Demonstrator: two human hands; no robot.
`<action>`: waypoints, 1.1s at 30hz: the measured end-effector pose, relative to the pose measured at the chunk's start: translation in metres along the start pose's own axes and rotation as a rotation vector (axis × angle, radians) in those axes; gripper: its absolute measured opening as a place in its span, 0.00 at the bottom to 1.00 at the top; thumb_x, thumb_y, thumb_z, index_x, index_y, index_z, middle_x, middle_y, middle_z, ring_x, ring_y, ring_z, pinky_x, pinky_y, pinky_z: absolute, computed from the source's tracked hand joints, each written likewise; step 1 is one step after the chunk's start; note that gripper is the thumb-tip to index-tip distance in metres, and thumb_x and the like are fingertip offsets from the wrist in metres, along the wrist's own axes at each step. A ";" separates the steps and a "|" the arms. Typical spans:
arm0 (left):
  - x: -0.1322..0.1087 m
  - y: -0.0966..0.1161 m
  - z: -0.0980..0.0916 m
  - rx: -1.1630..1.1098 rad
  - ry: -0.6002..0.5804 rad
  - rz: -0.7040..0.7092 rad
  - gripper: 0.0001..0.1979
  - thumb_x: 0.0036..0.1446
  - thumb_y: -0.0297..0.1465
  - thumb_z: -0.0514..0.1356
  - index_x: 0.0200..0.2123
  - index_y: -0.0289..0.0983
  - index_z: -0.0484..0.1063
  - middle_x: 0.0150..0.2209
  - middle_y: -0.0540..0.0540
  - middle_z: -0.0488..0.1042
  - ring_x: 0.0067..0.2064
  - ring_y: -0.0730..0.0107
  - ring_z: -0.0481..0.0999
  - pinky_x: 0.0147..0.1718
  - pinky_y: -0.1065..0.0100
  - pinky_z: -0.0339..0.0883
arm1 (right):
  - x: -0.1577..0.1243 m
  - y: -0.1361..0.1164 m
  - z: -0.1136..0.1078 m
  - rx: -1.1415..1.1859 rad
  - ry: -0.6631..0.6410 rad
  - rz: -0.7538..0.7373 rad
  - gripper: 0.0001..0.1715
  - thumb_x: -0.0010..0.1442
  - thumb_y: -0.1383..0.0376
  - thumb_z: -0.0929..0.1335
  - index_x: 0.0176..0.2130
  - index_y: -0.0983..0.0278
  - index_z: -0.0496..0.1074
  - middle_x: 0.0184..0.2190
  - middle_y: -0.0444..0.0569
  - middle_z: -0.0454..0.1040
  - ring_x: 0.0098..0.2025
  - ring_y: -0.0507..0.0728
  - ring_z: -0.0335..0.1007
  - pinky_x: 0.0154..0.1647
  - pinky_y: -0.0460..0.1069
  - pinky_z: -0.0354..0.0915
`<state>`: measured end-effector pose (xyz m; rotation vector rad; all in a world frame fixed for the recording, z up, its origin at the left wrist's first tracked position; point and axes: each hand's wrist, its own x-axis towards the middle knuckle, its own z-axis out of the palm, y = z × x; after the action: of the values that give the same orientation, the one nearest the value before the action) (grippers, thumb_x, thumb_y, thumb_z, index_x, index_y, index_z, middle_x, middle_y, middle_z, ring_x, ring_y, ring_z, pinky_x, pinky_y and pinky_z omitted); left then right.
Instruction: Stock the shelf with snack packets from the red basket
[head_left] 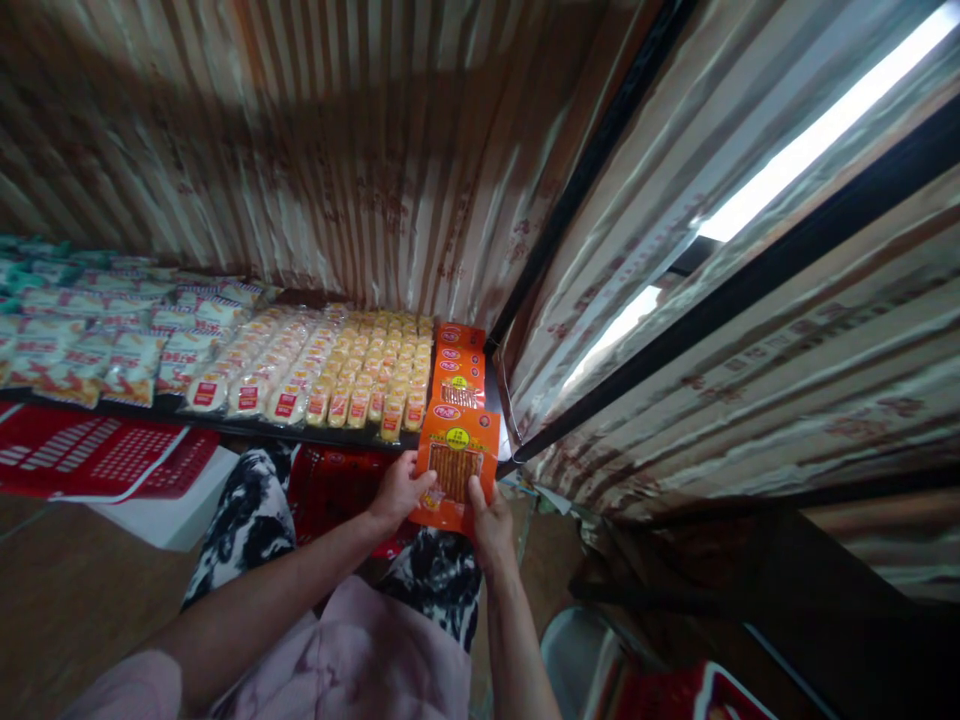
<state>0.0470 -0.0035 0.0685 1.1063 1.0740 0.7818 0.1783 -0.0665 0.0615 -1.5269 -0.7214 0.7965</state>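
An orange snack packet (457,452) with a clear window showing thin sticks is held upright at the front edge of a low shelf (247,428). My left hand (397,492) grips its left edge, thumb on the front. My right hand (489,518) grips its lower right side. Just behind it, a row of matching orange packets (459,364) lies on the shelf's right end.
Rows of yellow and white snack packs (352,372) and more packets (82,340) cover the shelf. Corrugated striped walls (360,150) close in behind and to the right. A red and white box (112,462) sits under the shelf at left; red crate (690,695) at lower right.
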 end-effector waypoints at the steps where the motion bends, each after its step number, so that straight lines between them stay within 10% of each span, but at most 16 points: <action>1: 0.004 0.001 0.002 0.007 0.010 -0.005 0.12 0.51 0.30 0.61 0.40 0.36 0.66 0.37 0.45 0.77 0.36 0.66 0.78 0.36 0.66 0.71 | 0.004 0.000 -0.002 -0.022 0.005 -0.011 0.27 0.54 0.50 0.65 0.46 0.64 0.73 0.44 0.54 0.78 0.44 0.63 0.76 0.43 0.57 0.72; 7: 0.032 0.002 0.019 0.109 0.112 0.019 0.13 0.51 0.28 0.60 0.42 0.38 0.68 0.37 0.47 0.77 0.39 0.65 0.77 0.41 0.65 0.69 | 0.034 -0.006 -0.009 -0.236 0.031 -0.138 0.28 0.55 0.50 0.64 0.46 0.66 0.71 0.40 0.55 0.78 0.41 0.63 0.75 0.43 0.56 0.70; 15: 0.055 0.019 0.039 0.274 0.146 0.149 0.32 0.47 0.22 0.58 0.58 0.34 0.60 0.53 0.39 0.71 0.55 0.56 0.69 0.56 0.60 0.60 | 0.087 -0.004 -0.001 -0.469 0.177 -0.297 0.42 0.54 0.53 0.62 0.63 0.71 0.56 0.59 0.64 0.64 0.53 0.65 0.68 0.53 0.59 0.63; 23: 0.087 0.031 0.052 0.504 0.180 0.222 0.26 0.49 0.20 0.56 0.54 0.31 0.67 0.52 0.35 0.70 0.57 0.56 0.66 0.59 0.60 0.57 | 0.127 0.002 0.010 -0.604 0.082 -0.410 0.29 0.58 0.57 0.58 0.53 0.66 0.70 0.45 0.56 0.76 0.43 0.60 0.71 0.49 0.57 0.63; 33: 0.097 0.032 0.063 0.505 0.186 0.146 0.28 0.48 0.19 0.57 0.55 0.26 0.65 0.65 0.27 0.52 0.65 0.44 0.55 0.63 0.53 0.49 | 0.147 0.025 0.020 -0.866 0.145 -0.497 0.25 0.58 0.62 0.59 0.49 0.70 0.72 0.52 0.62 0.69 0.55 0.64 0.58 0.57 0.61 0.55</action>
<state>0.1375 0.0743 0.0771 1.5740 1.4055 0.7576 0.2466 0.0625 0.0237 -1.9987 -1.3695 -0.0411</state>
